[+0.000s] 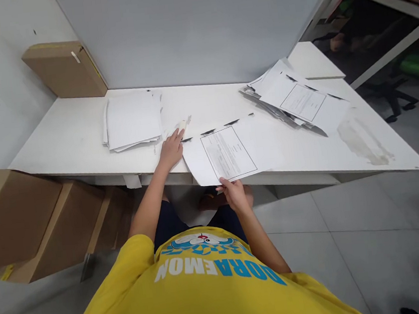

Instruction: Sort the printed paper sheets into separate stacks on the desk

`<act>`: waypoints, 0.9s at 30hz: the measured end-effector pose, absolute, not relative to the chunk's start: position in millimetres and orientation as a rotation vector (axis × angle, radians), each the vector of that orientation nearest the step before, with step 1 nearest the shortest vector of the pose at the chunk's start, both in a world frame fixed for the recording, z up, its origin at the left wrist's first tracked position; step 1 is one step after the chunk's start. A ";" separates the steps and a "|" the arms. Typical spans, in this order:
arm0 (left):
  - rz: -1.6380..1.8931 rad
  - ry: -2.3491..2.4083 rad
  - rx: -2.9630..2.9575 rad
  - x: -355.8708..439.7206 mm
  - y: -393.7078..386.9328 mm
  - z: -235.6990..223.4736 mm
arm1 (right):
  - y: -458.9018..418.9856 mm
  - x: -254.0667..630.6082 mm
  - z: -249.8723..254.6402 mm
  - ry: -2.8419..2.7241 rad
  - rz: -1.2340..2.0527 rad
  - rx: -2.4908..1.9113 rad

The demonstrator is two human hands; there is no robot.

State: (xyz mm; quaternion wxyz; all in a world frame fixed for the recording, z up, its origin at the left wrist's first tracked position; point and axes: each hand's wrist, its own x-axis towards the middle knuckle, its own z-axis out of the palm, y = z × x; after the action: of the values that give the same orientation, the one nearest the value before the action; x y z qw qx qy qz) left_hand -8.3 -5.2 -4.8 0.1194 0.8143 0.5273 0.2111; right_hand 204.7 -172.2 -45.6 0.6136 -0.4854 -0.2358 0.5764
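Observation:
A printed sheet of paper (227, 152) with a framed block of text lies at the table's front edge, its near side sticking out past the edge. My right hand (234, 193) pinches that near side, thumb on top. To the left of the sheet, my left hand (171, 150) rests on the tabletop with fingers stretched out, close to the sheet's upper left corner. A small pale thing (182, 126) is at its fingertips, too unclear to name. Farther left sits a stack of blank-looking white paper (133, 119). On the right is a messy, fanned pile of printed sheets (297, 97).
The white table (78, 136) has a grey smudge (366, 141) at its right end. A cardboard box (65, 70) leans in the back left corner. Larger cardboard boxes (20, 219) stand on the floor at left. A grey panel (195, 32) closes off the back.

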 end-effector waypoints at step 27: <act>0.635 1.547 2.489 -4.3 -14.1 0.4 | -180.7 197.3 -24.5 -0.513 1.232 -1.264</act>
State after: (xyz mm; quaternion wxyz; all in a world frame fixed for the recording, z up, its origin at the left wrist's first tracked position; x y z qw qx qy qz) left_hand -4.3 -14.1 0.4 0.0714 0.8278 0.5147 0.2114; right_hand 197.3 -180.7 -24.5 0.6068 -0.5466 -0.2218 0.5327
